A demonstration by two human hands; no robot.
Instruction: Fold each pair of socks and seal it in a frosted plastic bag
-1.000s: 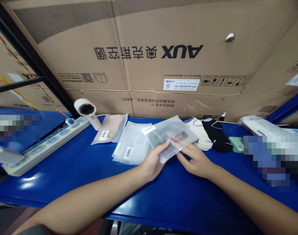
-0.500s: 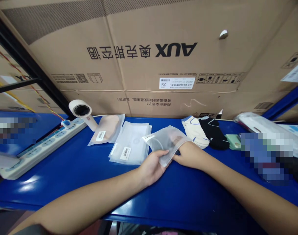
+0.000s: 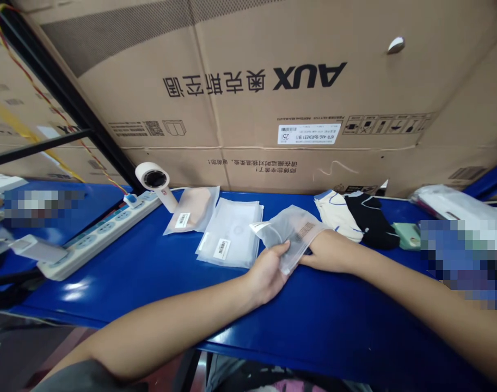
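Observation:
A frosted plastic bag [image 3: 283, 235] with a white label at its far left corner is held above the table. My left hand [image 3: 270, 275] is closed on its near edge, thumb on top. My right hand [image 3: 327, 250] reaches into the bag's mouth from the right; its fingers are hidden behind the cloudy film. A small dark patch shows beside that hand at the opening, too little to name. To the left lies a stack of similar flat bags [image 3: 232, 231] with a barcode label. Right of the bag lie white socks [image 3: 338, 215] and black socks [image 3: 373, 220].
A bag with a pinkish item [image 3: 195, 207] lies by a white handheld fan [image 3: 153, 177]. A power strip [image 3: 101, 237] runs along the left of the blue table [image 3: 150, 277]. A green item [image 3: 407, 235] and a plastic-wrapped package [image 3: 456, 201] sit right. Cardboard [image 3: 248, 32] stands behind.
The view has shifted, so everything sits further right in the picture. Both hands keep nearly the same pose on the bag, my left thumb still pressing its edge.

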